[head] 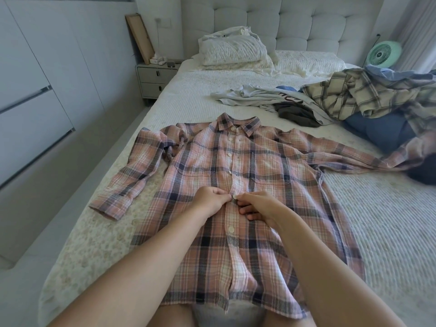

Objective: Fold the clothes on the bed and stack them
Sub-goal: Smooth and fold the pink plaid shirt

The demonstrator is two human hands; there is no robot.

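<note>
A pink and navy plaid shirt (264,166) lies face up on the bed (389,220), collar away from me, sleeves spread to both sides. My left hand (210,199) pinches the left edge of the button placket at mid-chest. My right hand (257,205) pinches the other edge beside a white button, fingers curled on the cloth. The two hands meet at the placket. An unfolded heap of clothes (354,100) lies at the right rear of the bed: a beige plaid shirt, a white printed tee, dark and blue garments.
Two pillows (233,49) lean near the tufted headboard (306,22). A nightstand (155,77) stands left of the bed, with a wardrobe wall along the left. A green fan (384,54) sits at the right rear. The floor runs along the bed's left edge.
</note>
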